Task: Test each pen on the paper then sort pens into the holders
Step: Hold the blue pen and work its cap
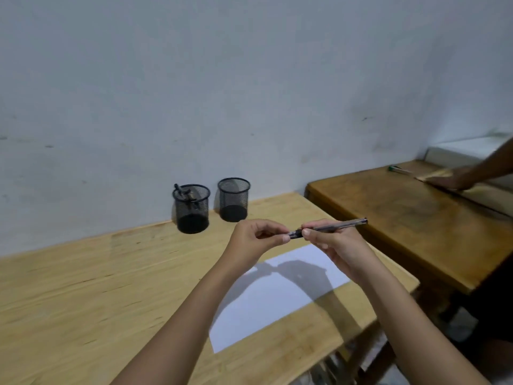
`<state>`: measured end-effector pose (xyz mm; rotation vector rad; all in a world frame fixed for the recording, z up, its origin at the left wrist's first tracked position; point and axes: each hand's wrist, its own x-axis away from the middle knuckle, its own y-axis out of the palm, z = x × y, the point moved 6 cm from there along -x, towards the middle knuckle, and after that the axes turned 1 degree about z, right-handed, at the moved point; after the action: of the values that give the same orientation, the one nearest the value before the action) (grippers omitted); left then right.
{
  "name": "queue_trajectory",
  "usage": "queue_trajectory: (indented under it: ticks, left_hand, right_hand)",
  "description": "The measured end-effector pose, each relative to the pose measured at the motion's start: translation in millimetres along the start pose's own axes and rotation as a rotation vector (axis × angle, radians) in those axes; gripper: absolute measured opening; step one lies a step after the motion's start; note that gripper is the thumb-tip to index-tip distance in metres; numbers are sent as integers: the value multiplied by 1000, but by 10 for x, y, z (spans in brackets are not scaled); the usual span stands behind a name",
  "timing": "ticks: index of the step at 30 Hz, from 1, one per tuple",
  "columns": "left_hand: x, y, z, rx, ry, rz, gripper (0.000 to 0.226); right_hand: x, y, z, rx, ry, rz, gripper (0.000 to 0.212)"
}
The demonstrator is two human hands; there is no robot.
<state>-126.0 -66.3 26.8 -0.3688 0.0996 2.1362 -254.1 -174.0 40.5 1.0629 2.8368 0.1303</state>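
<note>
I hold a dark, clear-barrelled pen [337, 225] level above the white paper [277, 295]. My right hand [336, 243] grips its barrel. My left hand [258, 237] pinches the pen's left end, where the cap or tip is; which of the two I cannot tell. Two black mesh holders stand at the back of the light wooden table [83, 287], by the wall. The left holder [191, 208] has a few pens in it. The right holder [233, 199] looks empty.
A darker wooden table [402, 218] stands to the right, with a gap between the two. Another person's hand [449, 177] rests on it at the far right, near a pen with a green end [399, 170]. A grey wall runs behind.
</note>
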Motion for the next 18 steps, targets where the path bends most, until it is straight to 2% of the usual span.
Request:
queue_trajectory:
  ticks: [10,18]
  left_hand:
    - [186,1151,390,56,79,-86,16]
    - [-24,2065,433,51,125,-148,16]
  right_hand:
    - [730,-935,-355,14,-147,149,13]
    - [910,-1788,-481,-11,-221,202,26]
